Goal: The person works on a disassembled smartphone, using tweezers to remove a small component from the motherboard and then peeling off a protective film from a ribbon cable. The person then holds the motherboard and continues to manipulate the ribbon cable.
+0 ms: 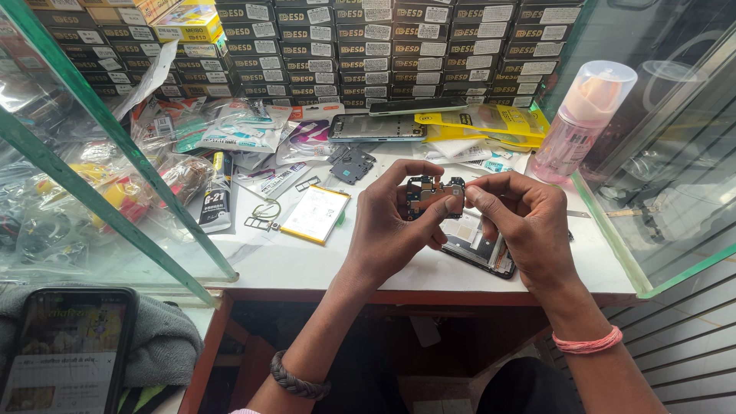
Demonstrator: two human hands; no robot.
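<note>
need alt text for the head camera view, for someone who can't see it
Two bare hands, left hand and right hand, pinch a small phone circuit board between them above an opened phone on a white worktable. A flat battery, a black glue tube and a pink bottle lie around, with stacked dark boxes behind.

Single head view, looking down, close over worktable
</note>
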